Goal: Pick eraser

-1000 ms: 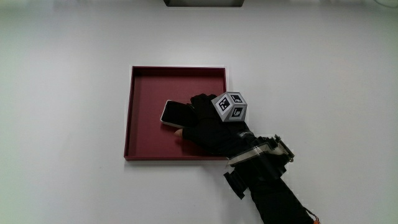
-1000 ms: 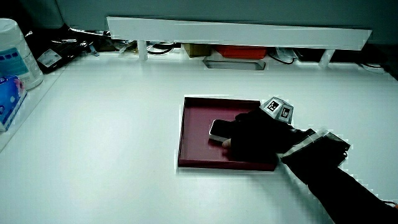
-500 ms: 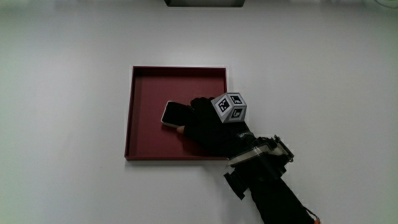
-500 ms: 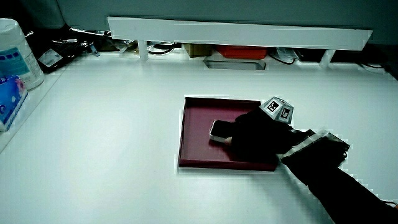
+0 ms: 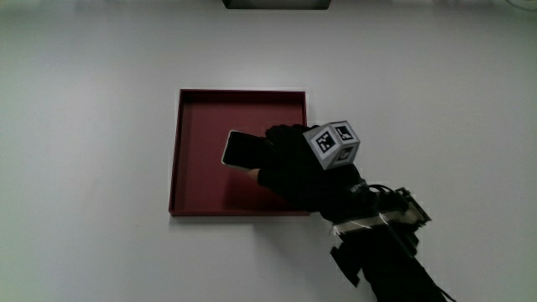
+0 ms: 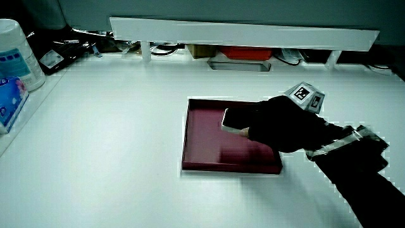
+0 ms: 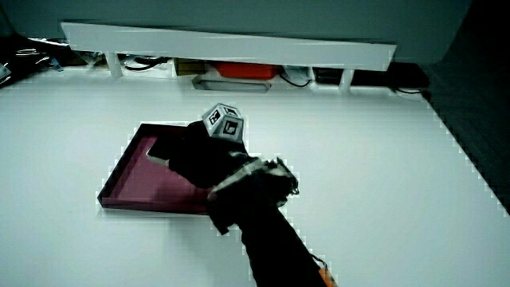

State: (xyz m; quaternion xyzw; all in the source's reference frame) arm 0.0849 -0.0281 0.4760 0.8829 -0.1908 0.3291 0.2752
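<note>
Eraser: one flat dark block [image 5: 244, 149] with rounded corners and a pale rim, seen as a thin slab with a light edge in both side views [image 6: 235, 119] [image 7: 162, 149].
Eraser position: over the inside of the tray, near its middle, one end hidden under the glove; in a side view it sits raised off the tray floor.
Hand: the hand [image 5: 295, 164] is over the part of the tray nearest the person, its fingers curled and pinching the eraser by one end; the same grip shows in both side views [image 6: 283, 123] [image 7: 198, 155].
Cube: one small patterned cube [image 5: 334, 144] on the back of the glove, white with black marks.
Forearm: black sleeve with a pale strap at the wrist, leading off the tray toward the person.
Tray: one square dark red tray [image 5: 197, 164] with low walls and a pale outer edge, holding nothing but the eraser.
Table: plain white top [image 5: 92, 168], the tray lying flat on it.
Partition: one low white partition [image 6: 240, 31] at the table's edge farthest from the person, with cables and a red item under it.
Containers: a white tub [image 6: 16, 54] and a blue packet [image 6: 9, 101] at the table's edge in a side view.
</note>
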